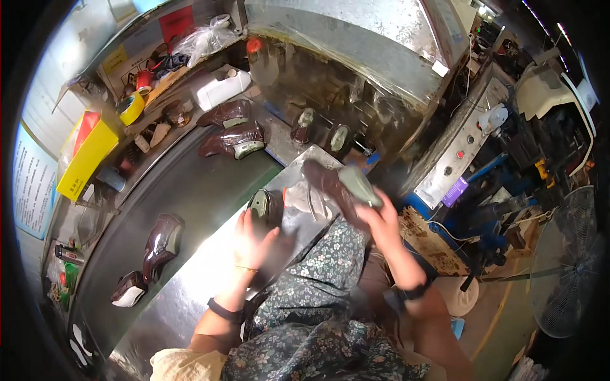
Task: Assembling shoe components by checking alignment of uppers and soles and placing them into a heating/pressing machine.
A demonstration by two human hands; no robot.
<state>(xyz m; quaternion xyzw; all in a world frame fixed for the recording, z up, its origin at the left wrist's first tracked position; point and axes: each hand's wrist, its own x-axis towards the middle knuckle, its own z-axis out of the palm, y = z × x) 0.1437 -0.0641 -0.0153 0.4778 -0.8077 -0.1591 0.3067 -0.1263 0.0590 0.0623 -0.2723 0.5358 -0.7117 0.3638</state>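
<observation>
My right hand is closed around a dark brown shoe on a grey-green shoe last, holding it tilted above the front of the bench. My left hand has its fingers and thumb apart, close beside another brown shoe with a last in it. Whether the fingertips touch that shoe I cannot tell. A pale crumpled cloth or glove lies between the two shoes.
On the dark conveyor belt at left, brown shoes stand in pairs, one pair near, one far. Two more sit under a metal hood. A white jug lies behind. At right are a control panel and a fan.
</observation>
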